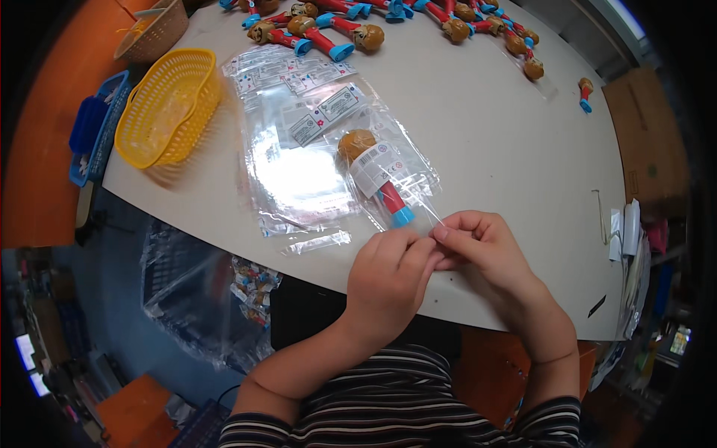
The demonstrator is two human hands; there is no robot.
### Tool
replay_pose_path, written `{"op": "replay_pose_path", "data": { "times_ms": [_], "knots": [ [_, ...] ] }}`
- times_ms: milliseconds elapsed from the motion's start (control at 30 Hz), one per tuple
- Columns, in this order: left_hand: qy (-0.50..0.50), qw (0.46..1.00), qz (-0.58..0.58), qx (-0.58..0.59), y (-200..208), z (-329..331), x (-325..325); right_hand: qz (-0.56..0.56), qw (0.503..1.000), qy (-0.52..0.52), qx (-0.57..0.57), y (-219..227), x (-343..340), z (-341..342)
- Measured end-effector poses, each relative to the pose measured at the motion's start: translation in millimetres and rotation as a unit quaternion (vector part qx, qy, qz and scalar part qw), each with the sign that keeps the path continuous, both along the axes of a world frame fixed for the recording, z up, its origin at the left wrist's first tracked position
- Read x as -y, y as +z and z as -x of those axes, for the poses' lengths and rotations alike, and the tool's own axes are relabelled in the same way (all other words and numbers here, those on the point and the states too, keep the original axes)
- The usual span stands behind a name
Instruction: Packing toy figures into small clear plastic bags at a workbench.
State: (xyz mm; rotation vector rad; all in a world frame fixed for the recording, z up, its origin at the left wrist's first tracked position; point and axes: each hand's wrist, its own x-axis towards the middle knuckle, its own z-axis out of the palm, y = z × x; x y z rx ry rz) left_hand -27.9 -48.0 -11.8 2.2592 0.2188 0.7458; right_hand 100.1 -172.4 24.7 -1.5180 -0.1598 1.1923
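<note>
Striped top: dark and pale bands (399, 403) across the lower edge of the frame, sleeves ending at the forearms.
Left hand: lower centre (388, 272), fingers curled, pinching the near end of the plastic, tips meeting the other hand's.
Right hand: just beside it (485, 246), thumb and forefinger pressed together on the same plastic.
Clear bag: mid-frame (420, 173), its near end drawn up to the fingers.
Toy figure: inside that bag at centre, red body (391, 197), round brown head, blue base towards the hands, tilted, a white label (376, 170) across its middle.
Flat bags: spread left of centre (267, 127).
Yellow basket: upper left (190, 119), on the tabletop (515, 157).
More figures: heaped along the top (321, 33).
Carton: brown, upper right (646, 142).
</note>
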Motion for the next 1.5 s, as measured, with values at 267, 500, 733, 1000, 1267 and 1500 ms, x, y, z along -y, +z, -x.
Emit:
{"op": "replay_pose_path", "data": {
  "times_ms": [267, 500, 733, 1000, 1267, 1500],
  "knots": [
    [0.016, 0.991, -0.114, 0.068, -15.9, -2.9, 8.3, 0.005, 1.0, -0.027, -0.011, -2.1, -0.6, 7.1],
    [-0.055, 0.998, -0.005, 0.042, -16.7, -7.7, -4.1, -0.008, 0.999, -0.042, 0.004, -2.6, -1.7, 7.2],
    [-0.123, 0.865, 0.486, 0.002, 4.6, 35.7, -52.0, 0.022, 0.999, -0.044, 0.025, -9.3, -6.9, 0.7],
    [0.174, 0.898, 0.311, 0.26, 60.2, 39.8, -259.5, -0.014, 0.993, -0.068, 0.094, -17.0, -0.9, 9.7],
    [0.331, 0.889, -0.241, -0.206, 59.4, 11.1, -348.3, -0.022, 0.992, -0.04, 0.115, -16.7, -2.6, 11.7],
    [-0.055, 0.976, -0.211, 0.007, 56.1, 18.7, -150.1, -0.017, 0.991, -0.022, 0.132, -11.3, -7.9, 11.1]
  ]
}}
